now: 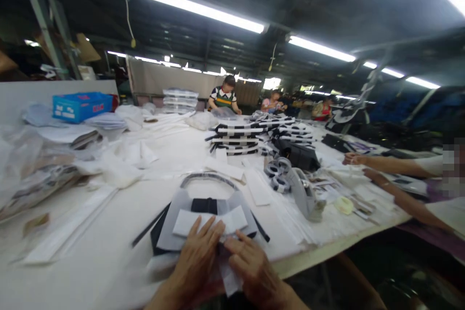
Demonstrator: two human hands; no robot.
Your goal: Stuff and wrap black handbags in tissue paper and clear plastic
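Note:
A black handbag (157, 232) lies on the white table in front of me, covered by a translucent grey-white sheet (174, 218). Its wrapped handle (209, 177) arches away from me, and dark straps stick out on both sides. Across the bag rests a folded white paper (236, 218). My left hand (199, 252) lies flat on that paper with its fingers stretched out. Beside it, my right hand (250, 261) has bent fingers pressed at the paper's near edge. A thin whitish strip (228, 278) hangs below, between my hands; its upper end is hidden.
Tape rolls (279, 174) and a grey tape dispenser (303, 193) stand to the right. Behind them are stacked black-and-white wrapped pieces (236, 138). A blue box (83, 105) and plastic bags (36, 164) lie left. A co-worker's arms (385, 164) reach in from the right.

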